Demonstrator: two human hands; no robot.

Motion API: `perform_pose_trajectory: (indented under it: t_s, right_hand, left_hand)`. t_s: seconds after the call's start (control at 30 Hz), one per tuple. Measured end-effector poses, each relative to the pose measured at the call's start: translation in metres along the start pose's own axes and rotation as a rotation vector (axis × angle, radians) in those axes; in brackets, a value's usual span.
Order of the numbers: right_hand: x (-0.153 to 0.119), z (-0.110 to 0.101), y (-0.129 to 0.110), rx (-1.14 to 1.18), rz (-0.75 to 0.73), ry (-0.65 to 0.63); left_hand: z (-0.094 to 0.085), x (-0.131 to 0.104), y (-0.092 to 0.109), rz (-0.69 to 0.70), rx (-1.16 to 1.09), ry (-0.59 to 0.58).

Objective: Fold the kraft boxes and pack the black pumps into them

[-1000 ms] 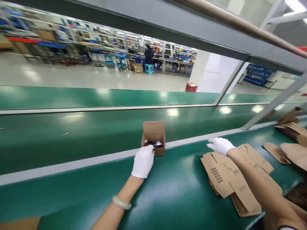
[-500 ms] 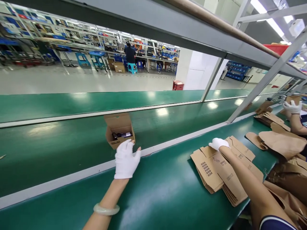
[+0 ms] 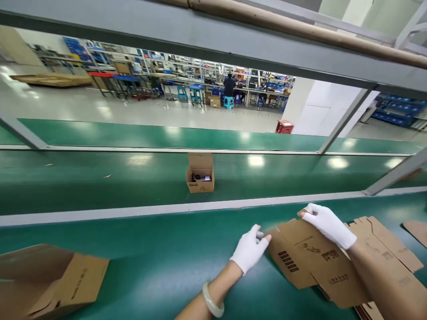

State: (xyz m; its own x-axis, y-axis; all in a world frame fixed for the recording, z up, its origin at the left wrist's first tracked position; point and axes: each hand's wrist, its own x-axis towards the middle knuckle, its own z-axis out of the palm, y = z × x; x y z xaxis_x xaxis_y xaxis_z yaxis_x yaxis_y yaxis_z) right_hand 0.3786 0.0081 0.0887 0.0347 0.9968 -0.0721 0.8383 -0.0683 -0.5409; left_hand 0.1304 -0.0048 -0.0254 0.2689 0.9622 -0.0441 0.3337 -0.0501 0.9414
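Observation:
My right hand (image 3: 328, 224), in a white glove with bare fingertips, pinches the top edge of a flat, folded brown cardboard box (image 3: 310, 253) with dark print. That box is tilted up over a stack of similar flat boxes (image 3: 387, 258). My left hand (image 3: 250, 248), gloved alike and with a pale bangle on the wrist, is at the left edge of the held box. Its thumb and fingers are apart; whether they touch the cardboard I cannot tell. On the green belt beyond stands an open box (image 3: 202, 184) with a dark item and cable inside.
Another open cardboard box (image 3: 80, 280) sits at the lower left of the green bench. A pale rail (image 3: 133, 213) divides bench and belt. Grey slanted posts (image 3: 347, 120) and an overhead beam (image 3: 233, 40) cross the view. People sit at distant benches.
My left hand has left the open box on the belt and come across to the flat boxes. My right hand has raised one flat box off the stack. The view has swung left.

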Motion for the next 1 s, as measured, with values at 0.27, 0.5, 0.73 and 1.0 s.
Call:
perform_pose_trajectory:
  t_s: [0.27,0.5,0.73,1.0]
  right_hand:
    - [-0.042,0.062,-0.101,0.36,-0.413,0.394]
    - [-0.039,0.116,-0.11,0.445,-0.477,0.538]
    - [-0.018,0.139,-0.087,0.103,-0.68,0.713]
    - [-0.054,0.148,-0.092,-0.129,-0.801,0.197]
  left_hand:
    - [-0.081,0.008,0.007,-0.079,-0.343,0.324]
    - [-0.123,-0.006,0.003,-0.068,-0.477,0.333]
    - [-0.115,-0.031,0.022,-0.016,-0.48,0.19]
    - [-0.105,-0.026,0.004,-0.014,-0.289,0.403]
